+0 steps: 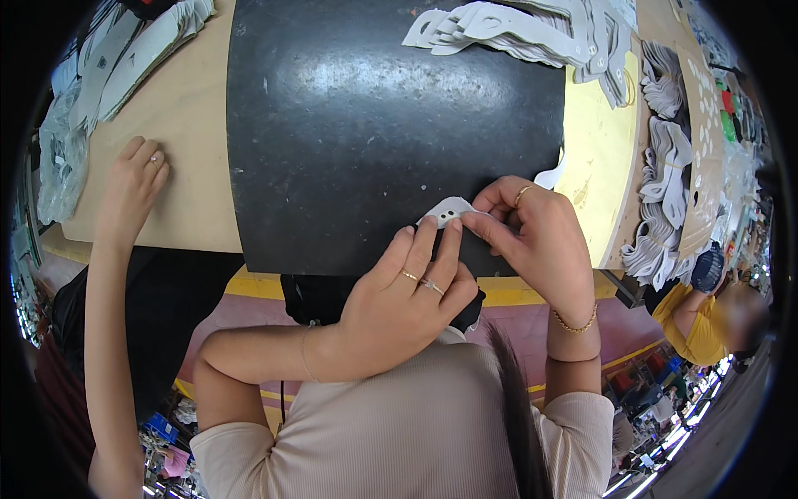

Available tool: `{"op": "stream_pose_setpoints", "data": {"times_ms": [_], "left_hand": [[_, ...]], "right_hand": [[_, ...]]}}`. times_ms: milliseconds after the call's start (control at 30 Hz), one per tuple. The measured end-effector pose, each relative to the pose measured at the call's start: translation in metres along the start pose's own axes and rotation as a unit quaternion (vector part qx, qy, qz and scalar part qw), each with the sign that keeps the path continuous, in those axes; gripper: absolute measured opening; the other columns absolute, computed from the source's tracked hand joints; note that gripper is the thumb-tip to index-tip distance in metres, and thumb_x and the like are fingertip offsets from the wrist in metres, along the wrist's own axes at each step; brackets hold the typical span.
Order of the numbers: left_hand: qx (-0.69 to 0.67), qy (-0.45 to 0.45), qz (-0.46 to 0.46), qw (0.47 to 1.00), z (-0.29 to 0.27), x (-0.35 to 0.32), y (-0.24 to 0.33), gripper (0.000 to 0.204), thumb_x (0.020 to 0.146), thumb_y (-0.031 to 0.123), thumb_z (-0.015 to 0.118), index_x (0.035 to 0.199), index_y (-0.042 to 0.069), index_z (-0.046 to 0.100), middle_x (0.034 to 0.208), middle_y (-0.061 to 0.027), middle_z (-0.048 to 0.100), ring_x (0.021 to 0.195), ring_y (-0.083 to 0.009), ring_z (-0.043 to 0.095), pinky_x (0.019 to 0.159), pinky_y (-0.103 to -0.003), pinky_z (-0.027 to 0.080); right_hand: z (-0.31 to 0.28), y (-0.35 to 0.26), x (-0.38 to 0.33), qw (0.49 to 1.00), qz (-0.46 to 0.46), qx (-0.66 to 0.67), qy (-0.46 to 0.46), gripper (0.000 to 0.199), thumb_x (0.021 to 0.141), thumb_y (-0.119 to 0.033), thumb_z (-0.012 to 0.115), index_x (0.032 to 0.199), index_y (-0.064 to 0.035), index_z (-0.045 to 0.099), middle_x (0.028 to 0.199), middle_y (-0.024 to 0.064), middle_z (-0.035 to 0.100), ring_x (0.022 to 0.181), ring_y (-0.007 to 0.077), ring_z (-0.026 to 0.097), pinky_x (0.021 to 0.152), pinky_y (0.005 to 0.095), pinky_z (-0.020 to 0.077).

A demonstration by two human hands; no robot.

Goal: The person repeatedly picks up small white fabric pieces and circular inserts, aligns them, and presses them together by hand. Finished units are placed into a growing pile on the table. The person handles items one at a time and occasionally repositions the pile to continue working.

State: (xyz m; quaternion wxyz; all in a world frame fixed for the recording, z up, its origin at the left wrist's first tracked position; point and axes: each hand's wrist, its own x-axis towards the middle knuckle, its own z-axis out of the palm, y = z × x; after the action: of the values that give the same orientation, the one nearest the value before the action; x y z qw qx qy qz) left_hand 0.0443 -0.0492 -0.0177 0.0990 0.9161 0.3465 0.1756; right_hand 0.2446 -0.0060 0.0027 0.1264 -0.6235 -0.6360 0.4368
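A small white cut piece (450, 207) with a few dark round holes lies near the front edge of a black mat (366, 158). My left hand (407, 299) holds it down, its fingertips pressed on the near edge beside the holes. The thumb and index finger of my right hand (536, 237) pinch the right end of the same piece. My fingers cover part of its outline, so its full shape is hidden.
Stacked white cut pieces (532, 33) lie at the mat's far right, with bundled ones (665, 162) further right. Another white piece (549, 171) pokes out by the mat's right edge. At left, another person's hand (137, 179) rests on the table near stacked pieces (150, 66).
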Motion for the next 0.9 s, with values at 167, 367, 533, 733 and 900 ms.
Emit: {"op": "stream_pose_setpoints", "data": {"times_ms": [167, 367, 533, 733, 900], "left_hand": [[0.011, -0.004, 0.006, 1.000, 0.000, -0.001, 0.000, 0.017, 0.087, 0.016, 0.065, 0.098, 0.004, 0.063, 0.125, -0.0224, 0.067, 0.117, -0.0362, 0.063, 0.102, -0.044, 0.049], [-0.061, -0.002, 0.000, 0.998, -0.004, -0.016, -0.012, 0.023, 0.088, 0.015, 0.065, 0.109, 0.005, 0.067, 0.133, -0.0231, 0.063, 0.126, -0.0385, 0.061, 0.109, -0.045, 0.046], [-0.023, -0.015, 0.009, 1.000, -0.001, -0.015, -0.010, 0.026, 0.089, 0.016, 0.064, 0.111, 0.004, 0.066, 0.133, -0.0256, 0.063, 0.131, -0.0405, 0.058, 0.110, -0.047, 0.047], [0.022, -0.014, 0.020, 0.999, 0.000, -0.011, -0.005, 0.028, 0.088, 0.017, 0.063, 0.112, 0.002, 0.065, 0.129, -0.0265, 0.063, 0.127, -0.0410, 0.060, 0.107, -0.047, 0.049], [0.020, -0.037, -0.003, 0.999, -0.004, -0.009, -0.001, 0.027, 0.089, 0.016, 0.064, 0.114, 0.006, 0.067, 0.132, -0.0207, 0.063, 0.127, -0.0374, 0.061, 0.105, -0.047, 0.050]], "right_hand": [[-0.001, -0.003, 0.001, 1.000, -0.008, -0.026, -0.002, 0.018, 0.090, -0.013, 0.078, 0.091, 0.0021, 0.069, 0.070, 0.0052, 0.067, 0.055, 0.0092, 0.063, 0.052, 0.0242, 0.0467], [0.014, -0.004, -0.006, 0.997, 0.061, 0.037, 0.031, 0.018, 0.092, -0.013, 0.077, 0.091, 0.0026, 0.069, 0.070, 0.0055, 0.068, 0.057, 0.0101, 0.065, 0.052, 0.0228, 0.0486], [0.022, -0.012, -0.016, 0.995, 0.031, 0.005, 0.096, 0.014, 0.090, -0.010, 0.078, 0.092, 0.0018, 0.071, 0.077, 0.0068, 0.068, 0.062, 0.0139, 0.066, 0.056, 0.0253, 0.0495], [0.012, -0.009, -0.008, 0.984, -0.072, -0.109, 0.118, 0.008, 0.086, -0.012, 0.079, 0.090, -0.0070, 0.074, 0.085, 0.0039, 0.064, 0.081, 0.0240, 0.060, 0.078, 0.0370, 0.0424], [0.014, -0.009, -0.007, 0.987, -0.054, -0.104, 0.110, 0.007, 0.085, -0.013, 0.079, 0.088, -0.0086, 0.074, 0.084, 0.0023, 0.064, 0.081, 0.0237, 0.057, 0.082, 0.0381, 0.0361]]}}
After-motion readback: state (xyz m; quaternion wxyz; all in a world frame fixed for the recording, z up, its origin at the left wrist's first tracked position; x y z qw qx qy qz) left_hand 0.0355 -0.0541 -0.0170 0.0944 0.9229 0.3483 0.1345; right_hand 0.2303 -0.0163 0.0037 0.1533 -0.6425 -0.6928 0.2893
